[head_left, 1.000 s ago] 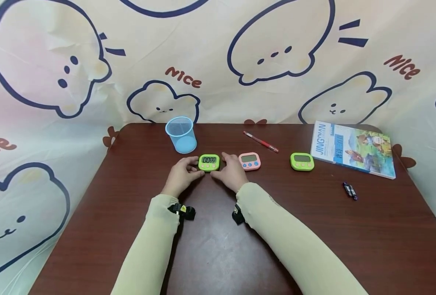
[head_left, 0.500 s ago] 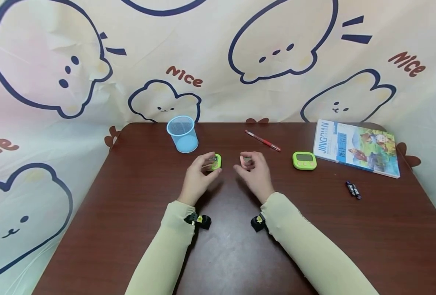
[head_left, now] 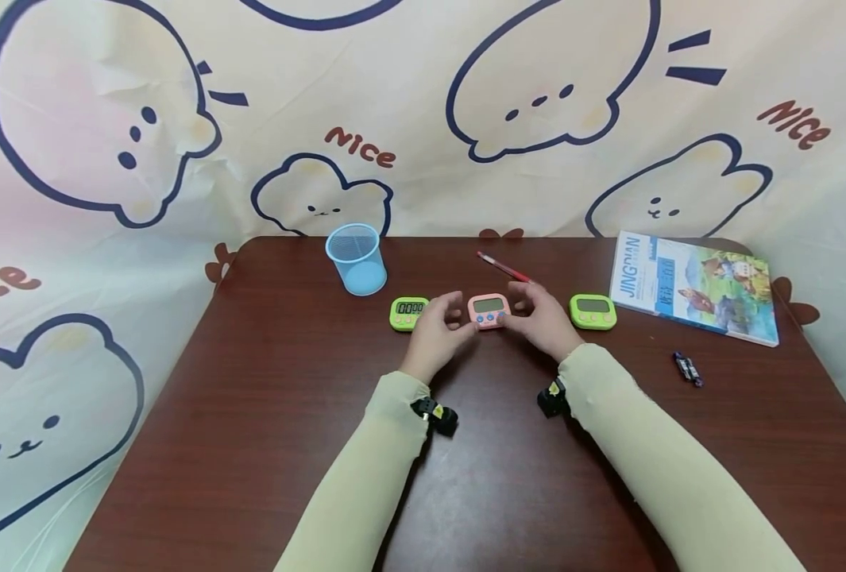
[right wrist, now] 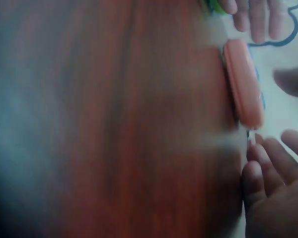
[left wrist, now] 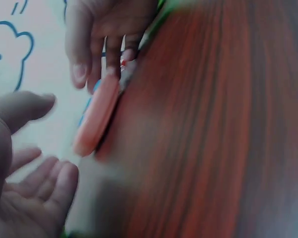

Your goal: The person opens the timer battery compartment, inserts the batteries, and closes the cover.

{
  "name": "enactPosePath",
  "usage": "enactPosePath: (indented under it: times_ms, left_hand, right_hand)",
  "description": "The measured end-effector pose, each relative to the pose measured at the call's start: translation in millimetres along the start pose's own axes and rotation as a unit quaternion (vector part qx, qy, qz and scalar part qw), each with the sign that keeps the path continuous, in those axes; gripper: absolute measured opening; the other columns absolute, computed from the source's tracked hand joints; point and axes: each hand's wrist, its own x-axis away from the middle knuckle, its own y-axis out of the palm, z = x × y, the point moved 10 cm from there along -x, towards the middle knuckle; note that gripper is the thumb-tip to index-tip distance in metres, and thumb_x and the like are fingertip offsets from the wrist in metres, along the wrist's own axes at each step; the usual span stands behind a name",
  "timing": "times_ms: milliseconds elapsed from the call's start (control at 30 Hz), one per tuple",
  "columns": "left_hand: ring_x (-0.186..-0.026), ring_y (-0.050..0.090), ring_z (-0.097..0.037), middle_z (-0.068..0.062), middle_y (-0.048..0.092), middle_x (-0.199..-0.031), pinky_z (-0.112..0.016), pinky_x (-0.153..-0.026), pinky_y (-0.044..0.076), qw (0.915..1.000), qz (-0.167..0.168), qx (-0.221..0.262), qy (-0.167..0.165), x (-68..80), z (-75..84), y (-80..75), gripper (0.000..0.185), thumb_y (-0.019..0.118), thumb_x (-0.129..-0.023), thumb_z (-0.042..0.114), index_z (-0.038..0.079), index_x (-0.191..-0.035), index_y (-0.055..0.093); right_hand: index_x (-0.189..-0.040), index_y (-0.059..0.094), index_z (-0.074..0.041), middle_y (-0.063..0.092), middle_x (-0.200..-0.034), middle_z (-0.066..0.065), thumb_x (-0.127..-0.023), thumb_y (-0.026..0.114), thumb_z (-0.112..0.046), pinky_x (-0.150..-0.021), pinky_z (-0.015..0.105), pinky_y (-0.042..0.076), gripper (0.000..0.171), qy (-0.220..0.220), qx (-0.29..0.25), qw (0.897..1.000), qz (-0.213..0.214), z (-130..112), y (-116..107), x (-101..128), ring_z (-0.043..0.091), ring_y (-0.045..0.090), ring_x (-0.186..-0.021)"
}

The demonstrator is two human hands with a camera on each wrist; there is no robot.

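A pink digital timer (head_left: 489, 310) with a blank screen and blue buttons lies on the table between both hands. My left hand (head_left: 437, 338) is at its left side, fingers spread, overlapping the edge of a green timer (head_left: 406, 314) whose display shows zeros. At the pink timer's right side is my right hand (head_left: 546, 324), its thumb close to the lower corner and fingers loosely bent. In the left wrist view, a gap shows between the left fingers (left wrist: 59, 188) and the pink timer (left wrist: 97, 116). The right wrist view shows the right fingertips (right wrist: 253, 173) just below its end.
Another green timer (head_left: 592, 311), its screen blank, lies to the right of the right hand. Behind stand a blue mesh-bottomed cup (head_left: 361, 274) and a red pen (head_left: 501, 266). A book (head_left: 694, 286) and small dark batteries (head_left: 688, 370) lie at the right.
Both hands have moved right, from around the left green timer to either side of the pink timer. The left green timer is uncovered again except its right edge.
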Motion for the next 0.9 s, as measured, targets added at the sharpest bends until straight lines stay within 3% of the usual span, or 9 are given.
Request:
enactPosePath:
  times_ms: [200, 467, 733, 900]
  left_hand:
    - [-0.106, 0.06, -0.019, -0.01, 0.059, -0.123, -0.033, -0.093, 0.053, 0.9957, -0.009, -0.085, -0.034, -9.5, -6.0, 16.2, 0.063, 0.081, -0.087, 0.021, 0.004, -0.141, 0.054]
    - [-0.102, 0.059, -0.018, -0.009, 0.06, -0.12, -0.032, -0.091, 0.052, 0.9917, -0.018, -0.124, -0.028, -17.3, -5.4, 20.6, 0.06, 0.082, -0.086, 0.019, 0.004, -0.139, 0.057]
    - [-0.101, 0.06, -0.016, -0.008, 0.058, -0.126, -0.03, -0.088, 0.054, 0.9956, -0.025, -0.086, -0.03, -11.7, -4.4, 18.5, 0.061, 0.08, -0.088, 0.017, 0.006, -0.142, 0.054]
    - [-0.102, 0.064, -0.017, -0.009, 0.057, -0.129, -0.026, -0.088, 0.055, 0.9992, -0.024, -0.031, -0.003, 1.7, 3.7, 11.4, 0.061, 0.08, -0.088, 0.013, 0.006, -0.143, 0.054]
  right_hand:
    - [-0.147, 0.048, -0.005, 0.056, -0.132, 0.015, -0.088, 0.079, -0.022, -0.096, 0.044, 0.047, 0.069, -0.009, 0.064, 0.996, -0.058, 1.7, 10.4, -7.1, 0.029, 0.054, -0.111]
    - [-0.142, 0.052, -0.004, 0.053, -0.124, 0.015, -0.085, 0.082, -0.023, -0.084, 0.038, 0.046, 0.067, 0.003, 0.105, 0.993, -0.057, -0.5, 11.9, -8.6, 0.028, 0.052, -0.1]
    - [-0.142, 0.052, -0.004, 0.055, -0.122, 0.014, -0.087, 0.081, -0.023, -0.087, 0.04, 0.047, 0.065, 0.007, 0.084, 0.996, -0.038, -3.8, 10.1, -0.8, 0.028, 0.052, -0.101]
    - [-0.142, 0.051, -0.005, 0.054, -0.121, 0.011, -0.086, 0.082, -0.024, -0.089, 0.04, 0.048, 0.067, -0.005, 0.049, 0.999, -0.016, -12.5, 7.9, 16.3, 0.026, 0.053, -0.104]
